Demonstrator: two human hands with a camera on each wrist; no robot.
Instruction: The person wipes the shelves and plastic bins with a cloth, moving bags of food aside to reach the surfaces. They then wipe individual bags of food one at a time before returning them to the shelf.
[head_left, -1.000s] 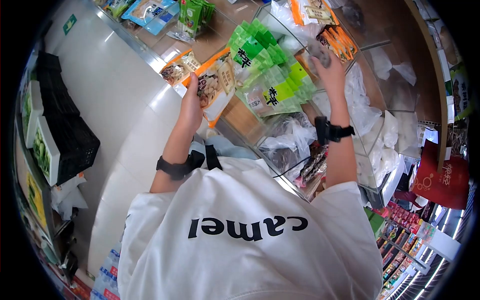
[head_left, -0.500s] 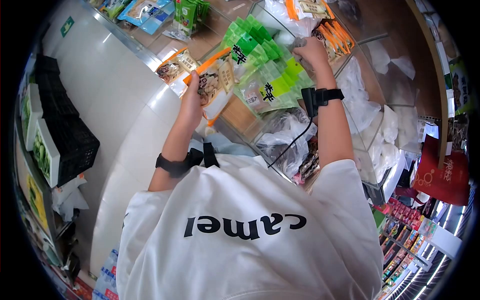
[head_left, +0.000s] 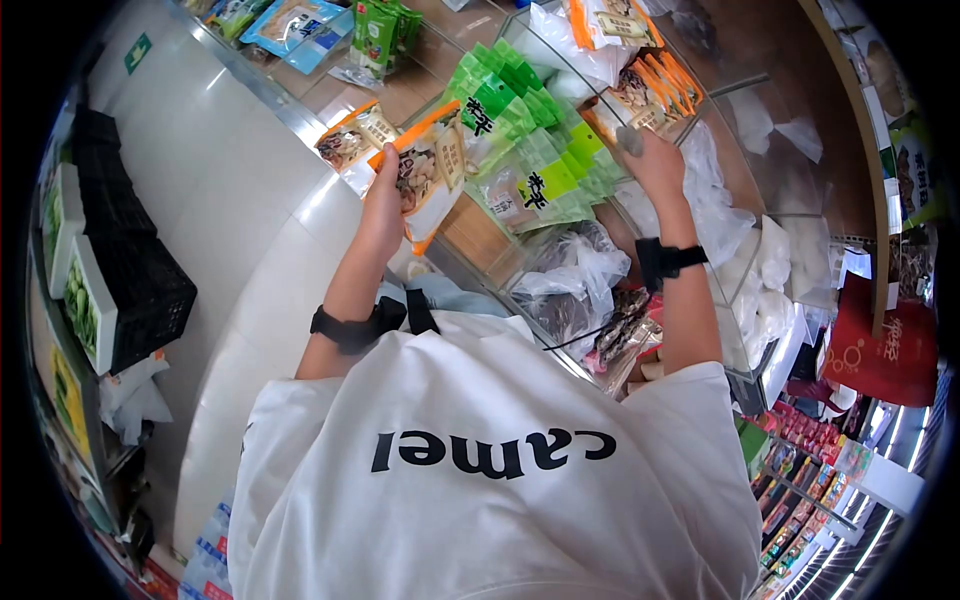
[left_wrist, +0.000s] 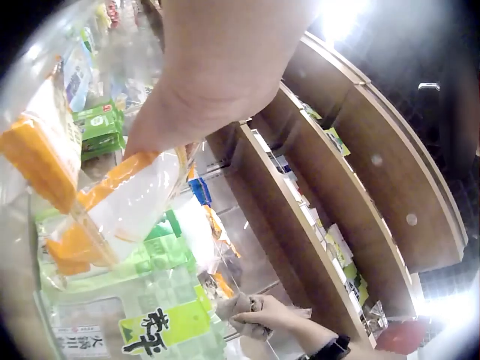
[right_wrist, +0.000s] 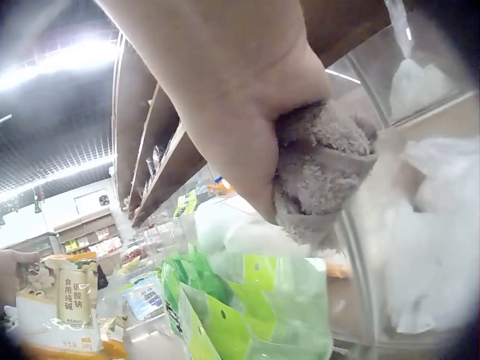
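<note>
My left hand (head_left: 382,208) pinches the edge of an orange-and-white packet (head_left: 432,170) in the head view, its thumb on the front. A similar orange-edged packet (head_left: 352,140) lies just beyond it, partly overlapped. In my right hand (head_left: 660,170) is a bunched grey cloth (right_wrist: 319,169), gripped by curled fingers as the right wrist view shows. That hand is over the shelf dividers, right of the green packets (head_left: 545,180) and near a row of orange packets (head_left: 665,88). The left wrist view shows the cloth (left_wrist: 238,306) from the far side.
Clear plastic bags (head_left: 575,285) lie below the green packets, with more white bags (head_left: 765,290) at the right. Blue packets (head_left: 298,30) and green pouches (head_left: 378,40) are at the top. Black crates (head_left: 140,280) stand across the aisle at left.
My right hand moved left to the green packets' edge, then back right and lower, still holding the cloth. An orange packet beside it is now more visible. The left hand has barely moved.
</note>
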